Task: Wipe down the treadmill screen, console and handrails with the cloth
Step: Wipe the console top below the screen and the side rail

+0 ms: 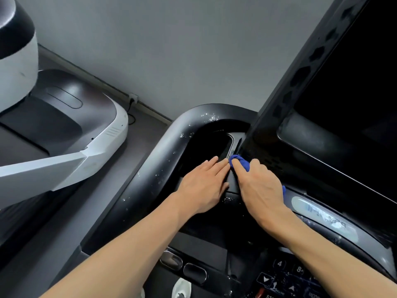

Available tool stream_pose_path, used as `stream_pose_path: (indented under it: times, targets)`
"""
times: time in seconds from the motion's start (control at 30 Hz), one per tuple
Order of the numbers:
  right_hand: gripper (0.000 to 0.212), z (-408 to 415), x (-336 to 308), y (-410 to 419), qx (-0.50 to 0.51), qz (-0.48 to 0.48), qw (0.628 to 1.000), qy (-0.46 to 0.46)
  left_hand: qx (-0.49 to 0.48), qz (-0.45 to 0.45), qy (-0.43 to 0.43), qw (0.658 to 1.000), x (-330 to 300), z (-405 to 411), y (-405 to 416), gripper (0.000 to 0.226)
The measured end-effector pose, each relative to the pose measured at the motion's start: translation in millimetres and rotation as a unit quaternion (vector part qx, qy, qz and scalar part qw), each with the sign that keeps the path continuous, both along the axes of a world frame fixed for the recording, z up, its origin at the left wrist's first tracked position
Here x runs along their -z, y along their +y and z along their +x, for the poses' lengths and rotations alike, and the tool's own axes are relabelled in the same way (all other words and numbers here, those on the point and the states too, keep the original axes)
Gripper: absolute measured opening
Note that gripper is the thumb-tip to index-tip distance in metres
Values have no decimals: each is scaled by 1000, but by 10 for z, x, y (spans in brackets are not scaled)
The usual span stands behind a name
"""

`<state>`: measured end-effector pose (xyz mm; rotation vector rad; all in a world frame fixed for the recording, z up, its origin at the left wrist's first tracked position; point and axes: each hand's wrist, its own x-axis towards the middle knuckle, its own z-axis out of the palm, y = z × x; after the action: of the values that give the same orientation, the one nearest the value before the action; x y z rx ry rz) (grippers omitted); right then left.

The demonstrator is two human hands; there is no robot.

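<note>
My right hand [261, 186] is shut on a blue cloth [241, 162], pressing it into the corner where the console tray meets the base of the screen frame. My left hand [204, 183] lies flat, fingers together, on the black console [206, 147] just left of the cloth and holds nothing. The dark screen [348, 100] rises at the upper right. The black curved handrail [169, 151] sweeps around the left of the console, speckled with white droplets. A strip of white foam covers the front console bar [322, 214].
The control keypad [287, 278] with numbered buttons sits at the bottom right. A second treadmill [71, 125], white and black, stands to the left across a strip of dark floor. A grey wall [171, 50] is behind, with a socket and cable at its base.
</note>
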<state>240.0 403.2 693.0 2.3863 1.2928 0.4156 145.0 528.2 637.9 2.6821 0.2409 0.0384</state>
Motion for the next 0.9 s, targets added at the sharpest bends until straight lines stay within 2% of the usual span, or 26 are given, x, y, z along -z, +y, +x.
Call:
stream_pose_path:
  times: [0.07,0.2,0.37,0.5,0.57,0.63,0.77,0.9]
  targets:
    - [54,181,-13,38,-61,37,997,-24,-3,10,3,1000,1,0,-17,61]
    - [48,176,73,17,-64,77,995,-17,-5,3,0,1000,-8,-3,-22,60]
    - [45,332,22,-235,-120,94,988,-16,-8,15,3,1000,-12,4,-44,59]
    - [40,328,77,-11,-50,147,988,0,-16,11,2,1000,-25,10,-64,59]
    - [47,214,151,-153,-25,152,988,29,-17,16,3,1000,-38,7,-79,58]
    - [52,196,114,-303,-33,130,990,31,-13,20,6,1000,-43,20,-87,58]
    - [44,381,27,-182,-56,139,989,-10,-15,27,14,999,-61,32,-83,59]
    - [45,282,159,-293,52,180,982,-1,-12,26,14,999,-42,25,-92,58]
